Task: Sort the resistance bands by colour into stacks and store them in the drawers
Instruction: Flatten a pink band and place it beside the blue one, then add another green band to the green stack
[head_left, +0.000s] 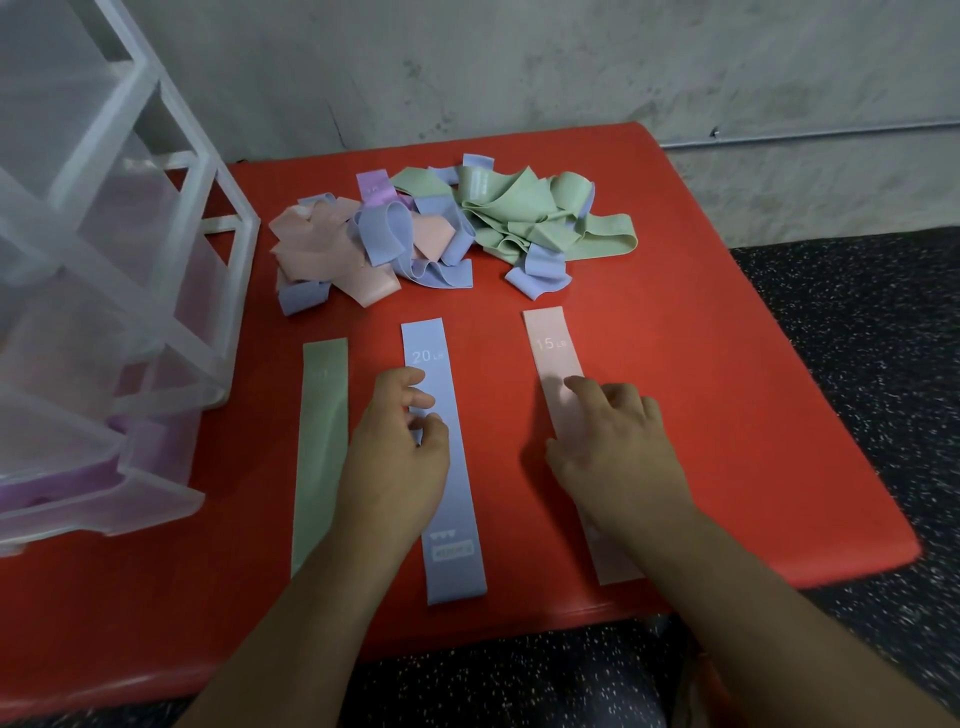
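Three bands lie flat side by side on the red table (701, 364): a green band (322, 447), a blue band (447, 493) marked 20 LB and a pink band (556, 364) marked 15 LB. My left hand (397, 457) hovers over the blue band's left edge with loosely curled fingers, holding nothing. My right hand (618, 447) presses the pink band with its index finger stretched out. A tangled pile of pink, blue, green and purple bands (441, 228) lies behind them.
A clear plastic drawer unit (104, 260) stands at the left on the table, its lower drawer (93, 488) pulled out with purple bands inside. A grey wall rises behind the table. Dark speckled floor lies to the right and below the front edge.
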